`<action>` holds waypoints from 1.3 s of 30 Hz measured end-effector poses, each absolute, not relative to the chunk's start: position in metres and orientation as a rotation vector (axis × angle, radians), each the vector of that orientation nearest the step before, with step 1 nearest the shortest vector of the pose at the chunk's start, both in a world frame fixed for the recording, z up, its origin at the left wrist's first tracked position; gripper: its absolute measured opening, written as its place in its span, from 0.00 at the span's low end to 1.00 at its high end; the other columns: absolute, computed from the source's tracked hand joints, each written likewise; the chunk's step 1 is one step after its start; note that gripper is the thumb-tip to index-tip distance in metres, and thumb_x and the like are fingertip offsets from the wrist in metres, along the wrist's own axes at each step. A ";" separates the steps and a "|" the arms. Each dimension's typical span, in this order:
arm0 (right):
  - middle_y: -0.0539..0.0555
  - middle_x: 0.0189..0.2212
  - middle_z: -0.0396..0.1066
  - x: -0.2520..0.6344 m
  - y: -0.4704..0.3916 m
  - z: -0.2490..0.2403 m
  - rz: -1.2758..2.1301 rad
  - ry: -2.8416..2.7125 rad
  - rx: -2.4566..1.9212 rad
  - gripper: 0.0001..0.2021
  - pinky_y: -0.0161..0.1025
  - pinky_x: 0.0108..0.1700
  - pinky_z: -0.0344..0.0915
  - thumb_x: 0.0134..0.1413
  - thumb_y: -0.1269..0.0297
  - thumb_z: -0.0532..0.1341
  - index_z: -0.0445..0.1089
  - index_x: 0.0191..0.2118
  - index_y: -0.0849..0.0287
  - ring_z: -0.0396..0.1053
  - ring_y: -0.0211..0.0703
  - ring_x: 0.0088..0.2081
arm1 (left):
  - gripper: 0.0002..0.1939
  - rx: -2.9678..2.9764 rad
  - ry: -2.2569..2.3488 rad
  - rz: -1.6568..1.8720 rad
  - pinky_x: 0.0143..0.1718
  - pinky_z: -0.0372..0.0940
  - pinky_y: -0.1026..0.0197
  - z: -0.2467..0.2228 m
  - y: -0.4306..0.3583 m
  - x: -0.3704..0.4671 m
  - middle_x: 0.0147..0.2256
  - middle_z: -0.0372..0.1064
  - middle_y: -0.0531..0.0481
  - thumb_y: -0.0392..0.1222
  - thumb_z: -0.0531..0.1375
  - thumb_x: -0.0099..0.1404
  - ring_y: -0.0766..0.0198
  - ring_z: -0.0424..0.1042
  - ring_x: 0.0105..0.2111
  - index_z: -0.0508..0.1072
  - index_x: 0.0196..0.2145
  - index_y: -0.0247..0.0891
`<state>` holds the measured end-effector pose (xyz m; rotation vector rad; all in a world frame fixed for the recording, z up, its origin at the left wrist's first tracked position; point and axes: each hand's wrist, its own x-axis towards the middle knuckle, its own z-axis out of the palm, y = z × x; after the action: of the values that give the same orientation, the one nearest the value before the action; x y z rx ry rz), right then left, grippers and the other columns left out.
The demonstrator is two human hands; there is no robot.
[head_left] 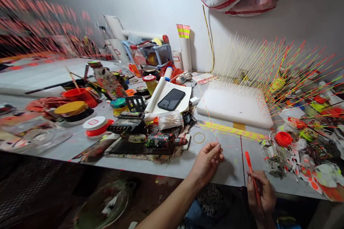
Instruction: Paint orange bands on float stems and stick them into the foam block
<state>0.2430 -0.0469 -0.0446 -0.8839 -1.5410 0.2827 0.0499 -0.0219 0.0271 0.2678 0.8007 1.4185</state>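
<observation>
My left hand [207, 161] is closed in a pinch on the lower end of a thin stick [209, 114] banded in red and pale colours, which tilts up and away over the table. In my right hand [264, 189] is a paintbrush [249, 166] coated in orange-red, its tip pointing up; it is apart from the stick. Beyond both hands lies a white foam block [233, 105] with many thin sticks stuck in it, pale at left, red and yellow at right. A bundle of yellow-striped sticks [231, 130] rests along the block's front edge.
Paint-smeared odds and ends surround an orange pot [283, 139] at right. To the left are a paint-spattered dark bottle [159, 141], a bag of cotton swabs [170, 119], a phone [171, 99] and a white-lidded tub [94, 123]. A rubber band [199, 142] lies near my left hand.
</observation>
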 end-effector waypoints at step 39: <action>0.53 0.30 0.75 0.250 -0.034 -0.041 0.107 -1.423 -0.907 0.11 0.42 0.31 0.73 0.56 0.76 0.58 0.69 0.43 0.55 0.74 0.45 0.28 | 0.05 2.137 1.457 1.111 0.46 0.60 0.54 0.024 0.209 0.160 0.34 0.66 0.45 0.38 0.64 0.64 0.55 0.64 0.42 0.82 0.33 0.40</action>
<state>0.2499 -0.0335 -0.0414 -0.9070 -1.4235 0.1066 0.1596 0.2092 0.0238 2.1367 1.4567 1.1108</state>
